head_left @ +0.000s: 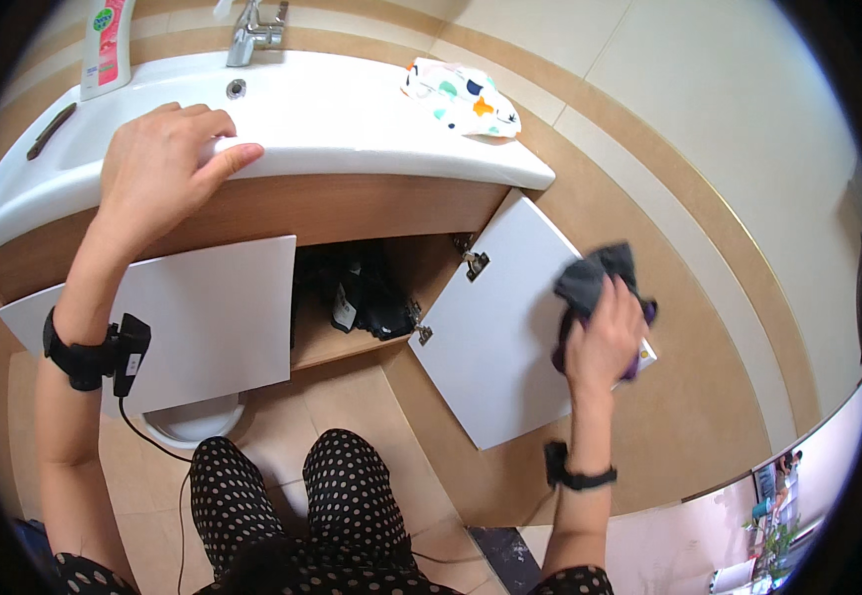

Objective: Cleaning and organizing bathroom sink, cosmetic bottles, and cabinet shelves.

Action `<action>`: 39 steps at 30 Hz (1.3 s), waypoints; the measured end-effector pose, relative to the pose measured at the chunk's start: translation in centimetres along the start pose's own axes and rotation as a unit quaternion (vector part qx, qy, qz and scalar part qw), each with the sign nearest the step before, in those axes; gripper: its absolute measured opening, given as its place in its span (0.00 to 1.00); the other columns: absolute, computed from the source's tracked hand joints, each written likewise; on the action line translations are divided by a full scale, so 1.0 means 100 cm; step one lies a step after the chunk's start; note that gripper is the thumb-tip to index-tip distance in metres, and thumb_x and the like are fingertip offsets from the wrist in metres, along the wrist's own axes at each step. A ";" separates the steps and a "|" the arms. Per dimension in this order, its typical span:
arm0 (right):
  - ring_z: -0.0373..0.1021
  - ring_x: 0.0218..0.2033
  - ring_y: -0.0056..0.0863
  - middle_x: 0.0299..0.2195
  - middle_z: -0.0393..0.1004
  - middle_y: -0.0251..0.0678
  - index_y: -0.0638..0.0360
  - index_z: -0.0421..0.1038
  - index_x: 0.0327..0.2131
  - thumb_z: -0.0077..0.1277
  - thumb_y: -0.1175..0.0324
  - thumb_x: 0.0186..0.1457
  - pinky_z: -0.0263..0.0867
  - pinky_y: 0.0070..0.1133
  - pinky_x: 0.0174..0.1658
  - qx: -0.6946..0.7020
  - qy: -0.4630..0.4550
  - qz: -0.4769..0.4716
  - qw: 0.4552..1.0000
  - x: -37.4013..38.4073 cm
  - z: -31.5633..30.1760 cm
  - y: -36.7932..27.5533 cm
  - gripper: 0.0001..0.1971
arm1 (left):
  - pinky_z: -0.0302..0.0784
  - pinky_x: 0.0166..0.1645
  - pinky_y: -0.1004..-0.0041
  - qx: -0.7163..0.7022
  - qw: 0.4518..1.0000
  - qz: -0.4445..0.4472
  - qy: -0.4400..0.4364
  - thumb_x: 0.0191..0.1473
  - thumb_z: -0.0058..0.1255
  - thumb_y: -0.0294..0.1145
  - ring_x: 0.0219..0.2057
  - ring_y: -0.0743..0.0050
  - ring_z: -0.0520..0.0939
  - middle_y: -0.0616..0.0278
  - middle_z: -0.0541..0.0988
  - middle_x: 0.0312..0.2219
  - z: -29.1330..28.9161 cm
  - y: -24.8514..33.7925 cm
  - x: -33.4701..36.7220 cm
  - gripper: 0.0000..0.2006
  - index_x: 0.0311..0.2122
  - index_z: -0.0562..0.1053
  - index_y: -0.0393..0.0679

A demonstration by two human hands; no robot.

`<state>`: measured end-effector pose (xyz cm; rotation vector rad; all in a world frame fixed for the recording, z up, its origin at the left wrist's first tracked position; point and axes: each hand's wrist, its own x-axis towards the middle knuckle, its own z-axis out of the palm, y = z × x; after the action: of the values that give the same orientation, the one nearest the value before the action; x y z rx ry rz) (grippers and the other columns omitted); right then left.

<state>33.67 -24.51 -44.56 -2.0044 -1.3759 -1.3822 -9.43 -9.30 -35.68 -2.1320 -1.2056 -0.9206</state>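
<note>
My left hand point(158, 164) grips the front rim of the white sink point(352, 149), its fingers curled over the edge and the thumb stretched out along it. In my right hand point(605, 337) is a bunched dark grey and purple cloth point(600, 278), held at the outer edge of the open white cabinet door point(500, 327). The cloth covers part of the door's edge and hides some of my fingertips. Metal hinges point(475, 264) join this door to the wooden cabinet under the sink.
A second white door point(213, 317) stands ajar at left. Dark packages point(371, 302) lie inside the cabinet. On the sink are a pump-style bottle point(107, 50), a brown-handled item point(51, 132), a chrome tap point(252, 38) and a patterned cloth point(463, 97). A white basin point(193, 421) sits below.
</note>
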 end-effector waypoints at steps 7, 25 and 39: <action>0.65 0.45 0.32 0.39 0.69 0.35 0.58 0.67 0.46 0.44 0.69 0.51 0.57 0.36 0.49 -0.042 -0.030 0.017 0.999 0.084 0.092 -0.082 0.17 | 0.71 0.33 0.66 0.010 1.000 -0.001 -0.006 0.54 0.48 0.52 0.30 0.63 0.77 0.61 0.80 0.28 0.001 0.003 0.002 0.19 0.32 0.77 0.45; 0.51 0.64 0.29 0.64 0.51 0.32 0.51 0.54 0.62 0.41 0.70 0.55 0.51 0.37 0.54 -0.198 0.001 -0.055 0.979 0.040 0.101 -0.097 0.29 | 0.71 0.29 0.68 0.055 0.998 0.006 0.044 0.54 0.47 0.54 0.25 0.63 0.78 0.59 0.78 0.21 0.010 -0.013 -0.008 0.22 0.30 0.78 0.42; 0.44 0.67 0.34 0.67 0.44 0.34 0.50 0.66 0.54 0.40 0.73 0.55 0.42 0.48 0.62 -0.032 -0.135 -0.137 0.981 0.006 0.069 -0.074 0.22 | 0.71 0.26 0.68 0.063 0.994 0.028 0.089 0.54 0.44 0.59 0.22 0.64 0.78 0.60 0.76 0.17 0.011 -0.010 -0.010 0.26 0.25 0.76 0.44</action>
<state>30.98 -15.80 -49.01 -2.1718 -1.8058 -1.3130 -10.29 -8.57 -37.07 -1.9301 -1.0799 -0.9620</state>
